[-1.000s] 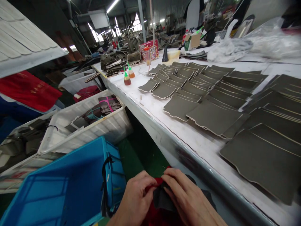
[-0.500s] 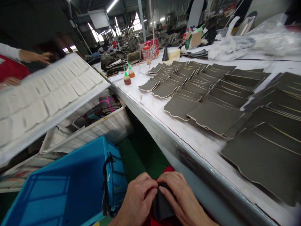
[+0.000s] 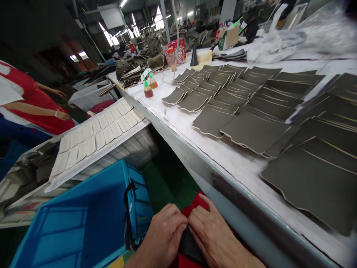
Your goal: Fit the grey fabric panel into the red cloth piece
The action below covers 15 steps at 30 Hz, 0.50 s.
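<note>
At the bottom centre, my left hand (image 3: 166, 230) is closed with its fingertips pinched on a dark grey piece of sheet material (image 3: 191, 243). My right hand (image 3: 208, 230) grips the same piece from the other side, and the fingertips of both hands meet at its upper edge. The piece lies low over red cloth (image 3: 196, 203), and much of it is hidden by my hands. To the right, rows of overlapping dark grey-brown panels (image 3: 255, 132) with pale edges lie on the white-topped table (image 3: 178, 137).
A blue bin (image 3: 103, 208) stands left of my hands. Behind it, a board with cream pieces (image 3: 93, 137) rests over pale bins. Two green-tipped bottles (image 3: 148, 91) stand on the table's far part. A person in red (image 3: 47, 104) is at the far left.
The board of cream pieces has come down and away onto the bins, and the other person's hands have left it. My hands stay on the dark piece, the right fingers shifting slightly.
</note>
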Tool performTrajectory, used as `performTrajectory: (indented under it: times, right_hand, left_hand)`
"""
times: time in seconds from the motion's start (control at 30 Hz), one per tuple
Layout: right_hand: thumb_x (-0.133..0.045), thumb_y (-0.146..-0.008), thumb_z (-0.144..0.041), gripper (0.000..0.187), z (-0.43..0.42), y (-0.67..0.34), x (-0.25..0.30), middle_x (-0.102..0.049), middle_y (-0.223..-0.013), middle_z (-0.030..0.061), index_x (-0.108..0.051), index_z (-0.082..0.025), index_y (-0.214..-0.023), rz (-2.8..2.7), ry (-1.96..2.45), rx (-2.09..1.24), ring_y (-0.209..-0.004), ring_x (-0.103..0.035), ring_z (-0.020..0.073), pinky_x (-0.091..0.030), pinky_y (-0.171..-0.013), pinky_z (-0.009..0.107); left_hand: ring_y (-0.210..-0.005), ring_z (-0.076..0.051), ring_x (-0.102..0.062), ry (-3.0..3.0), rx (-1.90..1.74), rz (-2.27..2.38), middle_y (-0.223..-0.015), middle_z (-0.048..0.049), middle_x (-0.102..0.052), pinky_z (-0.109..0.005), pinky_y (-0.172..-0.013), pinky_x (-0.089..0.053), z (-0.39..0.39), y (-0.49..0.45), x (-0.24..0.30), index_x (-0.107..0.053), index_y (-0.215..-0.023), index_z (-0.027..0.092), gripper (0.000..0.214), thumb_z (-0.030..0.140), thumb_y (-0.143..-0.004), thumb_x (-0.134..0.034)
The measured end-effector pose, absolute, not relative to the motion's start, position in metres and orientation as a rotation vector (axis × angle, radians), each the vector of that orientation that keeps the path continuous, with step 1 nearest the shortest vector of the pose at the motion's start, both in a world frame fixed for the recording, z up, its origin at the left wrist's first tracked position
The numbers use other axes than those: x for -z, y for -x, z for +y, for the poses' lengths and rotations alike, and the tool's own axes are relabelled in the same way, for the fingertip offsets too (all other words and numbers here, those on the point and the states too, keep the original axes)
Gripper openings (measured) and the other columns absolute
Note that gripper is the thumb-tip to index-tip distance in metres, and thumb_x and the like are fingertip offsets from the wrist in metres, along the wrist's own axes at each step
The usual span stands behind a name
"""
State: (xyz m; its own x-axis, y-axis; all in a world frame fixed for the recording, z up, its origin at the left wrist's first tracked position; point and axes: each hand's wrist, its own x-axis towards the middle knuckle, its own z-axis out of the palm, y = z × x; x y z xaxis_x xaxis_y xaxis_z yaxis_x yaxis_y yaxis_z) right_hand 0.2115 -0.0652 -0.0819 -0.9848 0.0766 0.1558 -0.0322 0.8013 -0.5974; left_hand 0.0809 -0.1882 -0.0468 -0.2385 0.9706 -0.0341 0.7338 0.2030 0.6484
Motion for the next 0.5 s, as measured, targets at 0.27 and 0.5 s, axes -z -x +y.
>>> performTrajectory:
  times: [0.27, 0.5]
  right_hand:
    - [-0.041, -0.094, -0.003, 0.024, -0.040, -0.235, 0.092, -0.056, -0.080, 0.0002, -0.052, -0.019, -0.080, -2.853, 0.204, -0.993, -0.079, -0.053, 0.0186, -0.030, -0.102, 0.048]
    - [-0.041, -0.103, -0.017, 0.018, -0.036, -0.244, 0.065, -0.058, -0.098, 0.0052, -0.057, -0.021, -0.110, -2.720, 0.158, -1.079, -0.087, -0.052, 0.0228, -0.041, -0.077, 0.038]
  left_hand:
    - [-0.074, -0.014, -0.060, -1.623, -0.773, 2.147, -0.077, -0.0020, -0.063, -0.022, -0.066, -0.044, -0.200, -0.074, 0.033, -0.065, -0.084, 0.019, 0.024, 0.015, -0.096, -0.045]
    - [-0.077, -0.012, -0.063, -1.458, -0.800, 2.159, -0.082, -0.0010, -0.065, -0.019, -0.069, -0.046, -0.195, -0.073, 0.033, -0.067, -0.087, 0.021, 0.019, 0.017, -0.095, -0.050]
